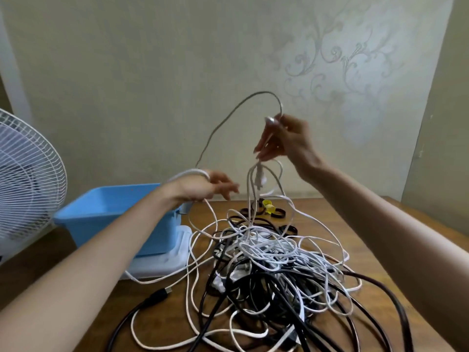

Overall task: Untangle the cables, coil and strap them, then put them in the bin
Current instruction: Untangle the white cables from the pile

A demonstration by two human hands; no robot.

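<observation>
Holding one white cable [229, 115] between them, both hands work above a wooden table [330, 219]. The right hand [281, 141] is raised highest, its fingers pinched on the cable near a plug end, and several white strands hang straight down from it into the pile. From that grip the cable arches up and over to the left, then drops to the left hand [203, 186], which is lower, just above the far corner of the blue bin [114, 214]; white loops are wound around this hand at the base of the thumb, and its fingers are loosely curled on them. The two hands are well apart. Below them lies the tangle of cables [274, 265], white and black strands crossing one another across the middle of the table, with a black USB plug [165, 292] lying at its left edge. The bin stands at the table's left side on a white lid [162, 262] and shows no cables inside. Behind the pile, near the table's far edge, sit black straps [279, 213] and a small yellow object [268, 206]. A white fan [25, 179] stands at the far left.
</observation>
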